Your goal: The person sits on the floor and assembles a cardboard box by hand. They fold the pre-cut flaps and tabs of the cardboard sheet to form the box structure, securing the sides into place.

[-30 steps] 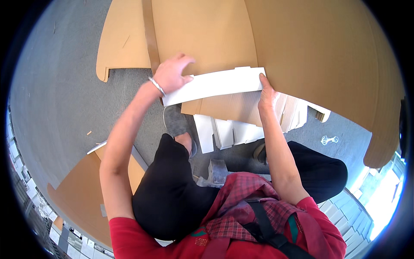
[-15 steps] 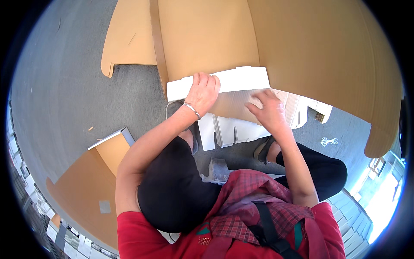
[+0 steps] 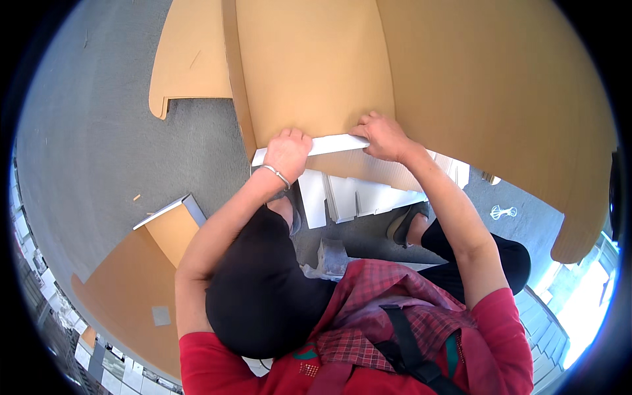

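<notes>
A large cardboard box (image 3: 313, 72), brown inside, stands open in front of me with its tall side panels spread. Along its near edge runs a narrow white flap (image 3: 334, 144), folded over toward the inside. My left hand (image 3: 288, 157) curls its fingers over the left part of this flap. Farther right, my right hand (image 3: 384, 137) is bent over the flap's other end, near the corner with the right panel. Both sets of fingertips are partly hidden behind the fold. Below the flap hangs a brown panel (image 3: 359, 166).
White cut cardboard pieces (image 3: 345, 201) lie under the box between my feet. A smaller brown cardboard piece (image 3: 128, 283) rests at the left. White string (image 3: 503, 212) lies on the grey floor at right, and a clear plastic-wrapped block (image 3: 332, 258) sits close to my lap.
The white flap has folded over and shows as a thinner strip. My right hand moved up and left onto it; my left hand slid slightly left and nearer to me.
</notes>
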Motion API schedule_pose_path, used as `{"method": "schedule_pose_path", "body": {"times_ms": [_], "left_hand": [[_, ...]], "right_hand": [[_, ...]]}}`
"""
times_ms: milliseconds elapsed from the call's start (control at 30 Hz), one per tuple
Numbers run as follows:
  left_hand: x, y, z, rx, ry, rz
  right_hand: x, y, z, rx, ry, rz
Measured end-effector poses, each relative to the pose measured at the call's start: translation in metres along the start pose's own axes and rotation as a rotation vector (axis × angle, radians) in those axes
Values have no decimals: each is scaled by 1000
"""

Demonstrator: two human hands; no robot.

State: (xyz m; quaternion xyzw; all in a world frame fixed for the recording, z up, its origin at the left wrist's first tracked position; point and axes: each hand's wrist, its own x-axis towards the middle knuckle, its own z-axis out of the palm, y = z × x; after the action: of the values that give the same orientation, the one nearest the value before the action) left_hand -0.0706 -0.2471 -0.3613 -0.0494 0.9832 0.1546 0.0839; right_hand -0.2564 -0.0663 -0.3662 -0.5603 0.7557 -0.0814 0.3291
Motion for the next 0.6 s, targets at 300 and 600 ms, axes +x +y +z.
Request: {"method": "schedule_pose_path", "body": {"times_ms": [300,600], "left_hand": [[38,-14,-23,-194,-784,23],[15,7,7,-253,-372,64]], "right_hand": [[6,9,-1,317,-340,41],[-13,-32,36,-103,71,140]]}}
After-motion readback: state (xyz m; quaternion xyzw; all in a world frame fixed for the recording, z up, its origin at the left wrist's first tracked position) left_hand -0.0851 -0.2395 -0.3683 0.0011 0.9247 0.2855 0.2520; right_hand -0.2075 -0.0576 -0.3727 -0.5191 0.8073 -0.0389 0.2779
